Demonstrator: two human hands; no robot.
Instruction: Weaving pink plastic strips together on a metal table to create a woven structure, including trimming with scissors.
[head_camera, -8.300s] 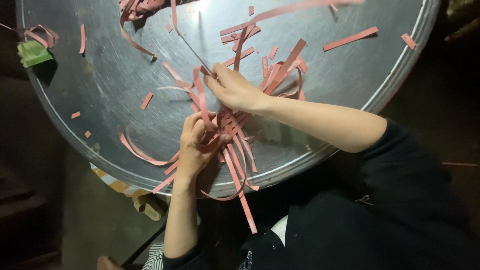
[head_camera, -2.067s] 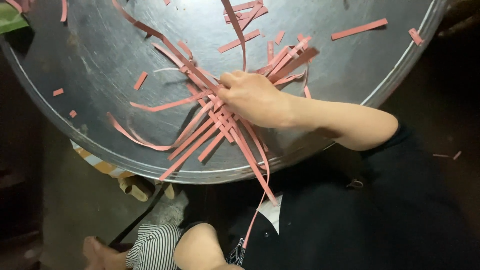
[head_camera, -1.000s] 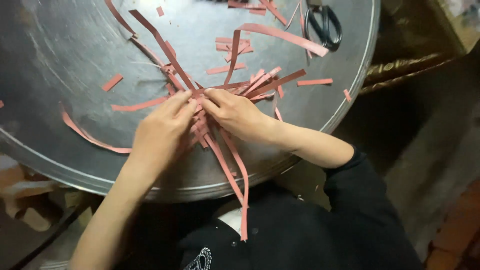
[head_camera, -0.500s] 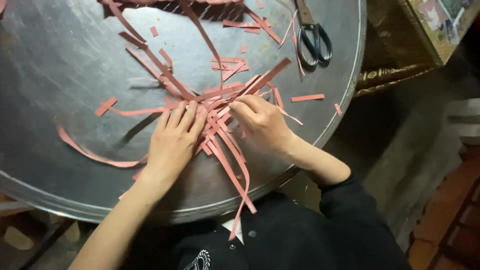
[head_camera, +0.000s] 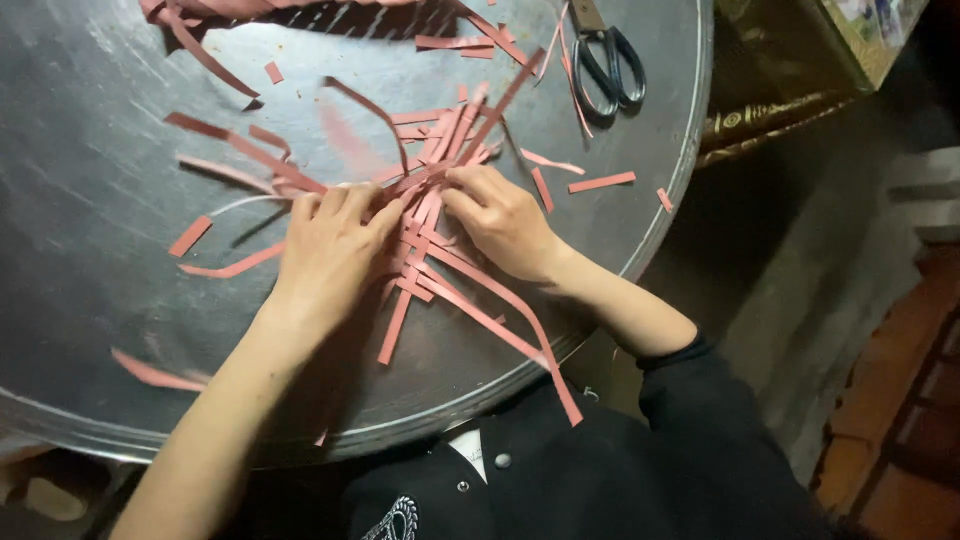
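Many thin pink paper strips (head_camera: 440, 260) lie crossed in a loose pile on a big round metal tray (head_camera: 90, 330). My left hand (head_camera: 330, 245) lies flat over the left side of the pile, fingers together, pressing the strips down. My right hand (head_camera: 500, 220) rests on the right side of the pile with its fingertips pinching strips near the middle. Both hands meet over the same bundle. One long strip (head_camera: 530, 350) trails over the tray's near rim toward my dark jacket.
Black-handled scissors (head_camera: 603, 60) lie at the tray's far right. Short pink offcuts (head_camera: 188, 236) are scattered over the metal. More strips (head_camera: 200, 15) are heaped at the far edge. A gold-trimmed box (head_camera: 790, 90) stands right of the tray, above a dark floor.
My left hand came back onto the tray and joined the right over the bundle. The view swung left, bringing the scissors into sight. The hands shifted slightly farther across the tray.
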